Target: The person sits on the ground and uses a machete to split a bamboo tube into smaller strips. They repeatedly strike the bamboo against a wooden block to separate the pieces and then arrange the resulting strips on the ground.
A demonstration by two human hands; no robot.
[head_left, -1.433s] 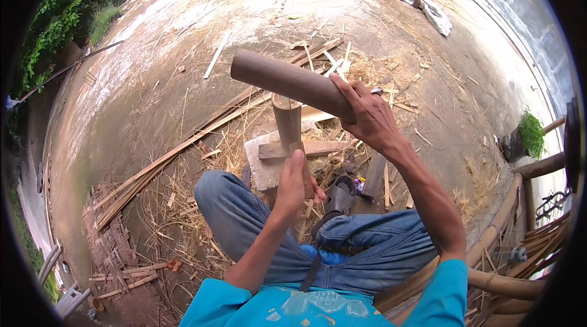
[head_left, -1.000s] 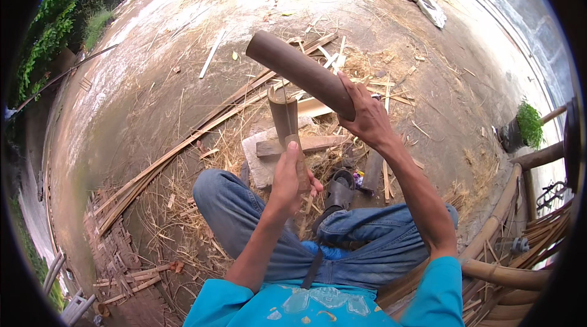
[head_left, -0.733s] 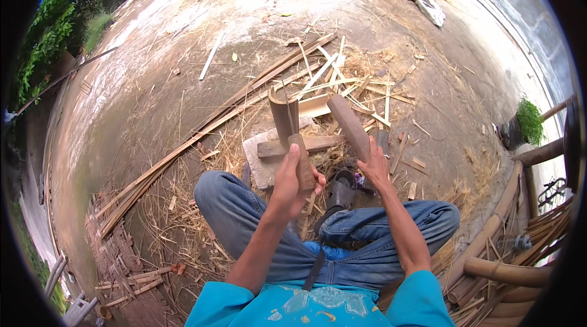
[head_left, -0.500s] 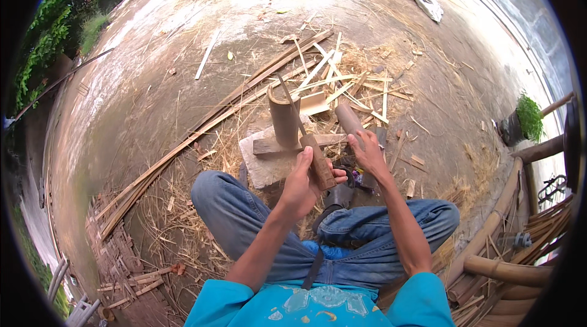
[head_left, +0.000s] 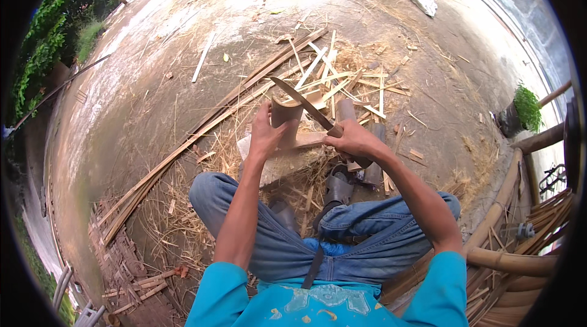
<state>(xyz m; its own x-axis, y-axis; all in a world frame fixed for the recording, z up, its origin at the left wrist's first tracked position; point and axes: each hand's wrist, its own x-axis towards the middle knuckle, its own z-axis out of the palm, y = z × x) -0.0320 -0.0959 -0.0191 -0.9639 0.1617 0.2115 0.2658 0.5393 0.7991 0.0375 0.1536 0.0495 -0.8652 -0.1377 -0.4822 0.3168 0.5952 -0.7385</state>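
Two hands show: the left hand (head_left: 264, 137) with one upright bamboo section (head_left: 286, 120) in its grip, the right hand (head_left: 353, 141) with one curved blade (head_left: 301, 102). Just behind the right grip lies one wooden cylinder (head_left: 347, 108). Under both, one block (head_left: 278, 165). Perhaps two sandals (head_left: 338, 187), partly hidden.

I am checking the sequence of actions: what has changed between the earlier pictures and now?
The right hand lowered the wooden mallet, laid it down on the ground and took up the knife, blade now across the top of the bamboo section. The left hand stayed on the upright section.
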